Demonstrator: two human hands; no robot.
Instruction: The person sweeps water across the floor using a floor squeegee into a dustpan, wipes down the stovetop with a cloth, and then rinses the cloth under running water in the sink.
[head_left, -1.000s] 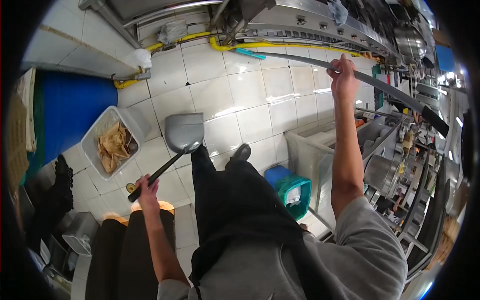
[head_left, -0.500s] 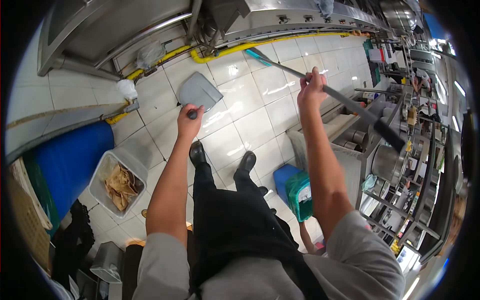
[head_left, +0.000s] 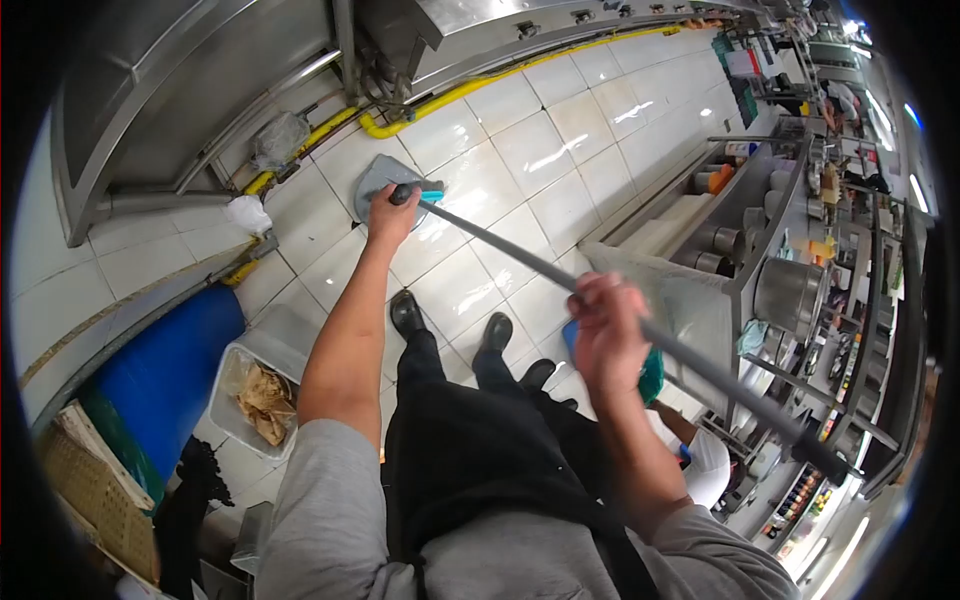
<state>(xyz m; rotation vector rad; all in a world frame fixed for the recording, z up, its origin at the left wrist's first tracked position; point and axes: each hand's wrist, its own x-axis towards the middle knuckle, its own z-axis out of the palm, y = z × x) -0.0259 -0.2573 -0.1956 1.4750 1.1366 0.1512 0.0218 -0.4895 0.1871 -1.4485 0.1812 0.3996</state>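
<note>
My left hand (head_left: 392,215) is closed around the black handle of a grey dustpan (head_left: 374,184), which rests on the white tiled floor in front of my boots. In my right hand (head_left: 610,325), somewhat blurred, is the long grey pole of a broom (head_left: 510,248). The broom's teal-edged head lies at the right edge of the dustpan, partly hidden behind my left hand. The pole slants from there down to the right, ending in a black grip.
To the left stand a bin (head_left: 255,400) with brown paper and a blue container (head_left: 165,375). Steel equipment and a yellow pipe (head_left: 450,97) run along the top. At right is a steel rack (head_left: 745,300). Behind me a person in white (head_left: 706,468) is close by.
The broom head has moved left and toward me to the dustpan, and the pole has swung with my right hand. My left hand has moved up from the lower left over the dustpan.
</note>
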